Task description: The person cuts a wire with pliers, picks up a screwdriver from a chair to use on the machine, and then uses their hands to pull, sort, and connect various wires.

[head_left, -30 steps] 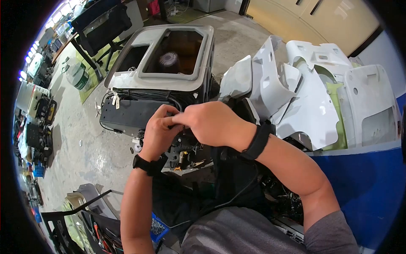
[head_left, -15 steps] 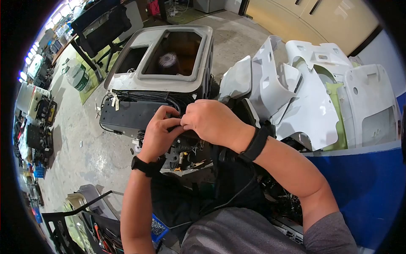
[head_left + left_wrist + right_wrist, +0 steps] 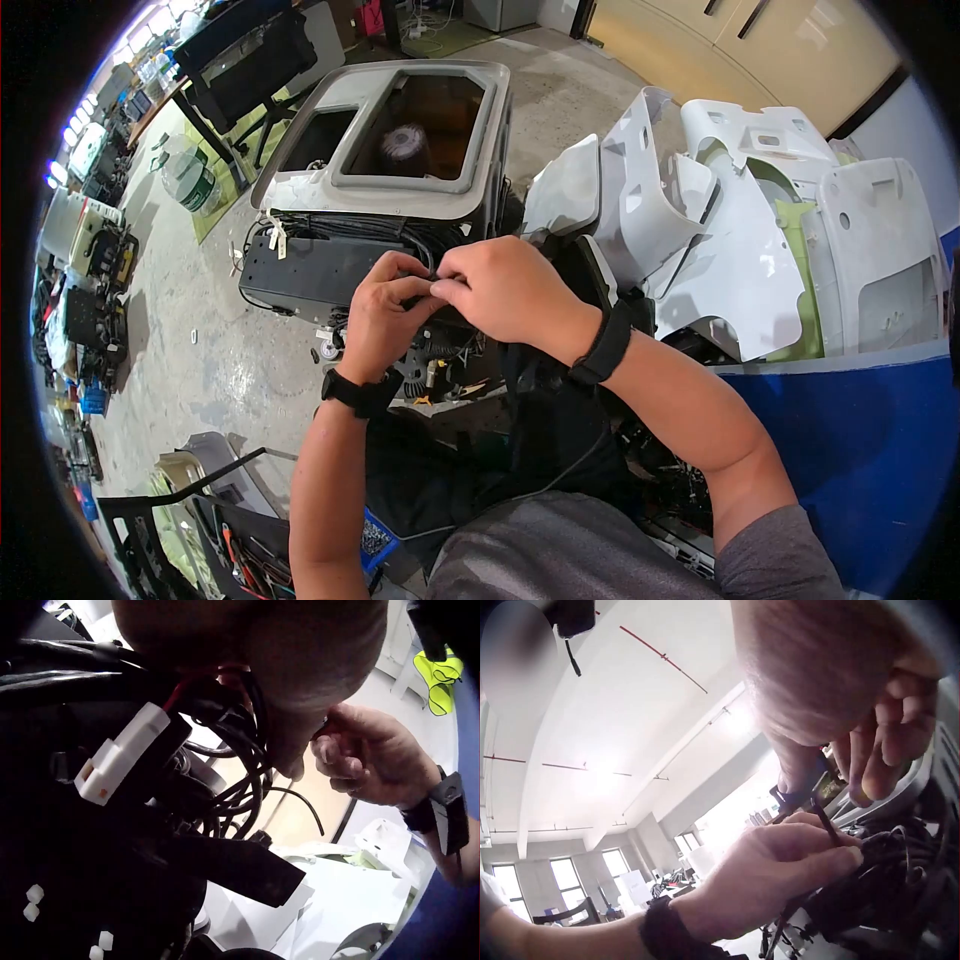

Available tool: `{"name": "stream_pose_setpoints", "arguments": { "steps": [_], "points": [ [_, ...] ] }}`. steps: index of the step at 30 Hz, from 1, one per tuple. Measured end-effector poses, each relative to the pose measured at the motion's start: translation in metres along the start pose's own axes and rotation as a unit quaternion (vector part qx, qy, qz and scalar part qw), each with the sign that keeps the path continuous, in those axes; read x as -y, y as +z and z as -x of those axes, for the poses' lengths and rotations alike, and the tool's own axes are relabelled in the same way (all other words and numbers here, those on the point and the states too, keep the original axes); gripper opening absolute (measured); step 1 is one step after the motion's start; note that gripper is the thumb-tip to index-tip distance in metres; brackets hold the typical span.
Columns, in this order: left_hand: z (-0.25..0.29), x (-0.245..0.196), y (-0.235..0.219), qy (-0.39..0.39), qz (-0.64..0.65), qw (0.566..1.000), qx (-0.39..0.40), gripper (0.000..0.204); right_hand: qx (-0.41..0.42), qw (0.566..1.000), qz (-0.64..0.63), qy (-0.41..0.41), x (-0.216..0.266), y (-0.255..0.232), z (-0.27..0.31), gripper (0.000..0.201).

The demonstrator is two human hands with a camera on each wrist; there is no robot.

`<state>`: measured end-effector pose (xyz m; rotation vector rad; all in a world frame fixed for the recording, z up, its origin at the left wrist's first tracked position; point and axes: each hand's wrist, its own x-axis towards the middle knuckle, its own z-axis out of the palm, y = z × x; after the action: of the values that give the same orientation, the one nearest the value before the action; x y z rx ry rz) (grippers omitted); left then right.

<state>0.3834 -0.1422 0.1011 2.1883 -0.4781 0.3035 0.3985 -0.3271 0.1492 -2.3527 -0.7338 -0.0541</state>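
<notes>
My left hand (image 3: 382,310) pinches a thin black cable (image 3: 824,819) between thumb and index finger; the cable's bent end sticks up past the fingers in the right wrist view. Close beside it, my right hand (image 3: 520,300) has thumb and curled fingers together on a small dark piece (image 3: 321,726), mostly hidden by the fingertips. Both hands are in front of a grey-framed machine (image 3: 420,195), over its coiled black cables (image 3: 244,761). A white plug connector (image 3: 124,754) on a red wire hangs near the left hand.
A black metal box (image 3: 310,275) is fixed to the machine's near side. White plastic covers (image 3: 735,270) lean at the right by a blue panel (image 3: 860,450). An office chair (image 3: 245,75) and a big water bottle (image 3: 190,180) stand at the left.
The right hand's fingers, first blurred and laid across the left fingertips, have drawn back slightly to the right and now pinch beside them. The left hand stays nearly in place.
</notes>
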Motion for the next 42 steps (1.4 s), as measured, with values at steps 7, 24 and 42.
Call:
{"name": "stream_pose_setpoints", "arguments": {
  "steps": [7, 24, 42],
  "points": [
    [0.003, 0.006, -0.002, 0.021, -0.018, 1.000, 0.013, 0.017, 0.090, 0.960, 0.160, -0.210, 0.004, -0.009, -0.004, 0.012],
    [-0.001, -0.003, -0.005, 0.017, -0.018, 0.999, 0.021, 0.015, 0.034, 0.992, 0.047, -0.109, -0.005, 0.001, 0.003, 0.013],
    [-0.002, -0.002, 0.004, 0.003, 0.015, 1.000, -0.012, 0.016, -0.046, 0.996, -0.036, -0.072, 0.002, 0.011, 0.003, 0.024]
  ]
}}
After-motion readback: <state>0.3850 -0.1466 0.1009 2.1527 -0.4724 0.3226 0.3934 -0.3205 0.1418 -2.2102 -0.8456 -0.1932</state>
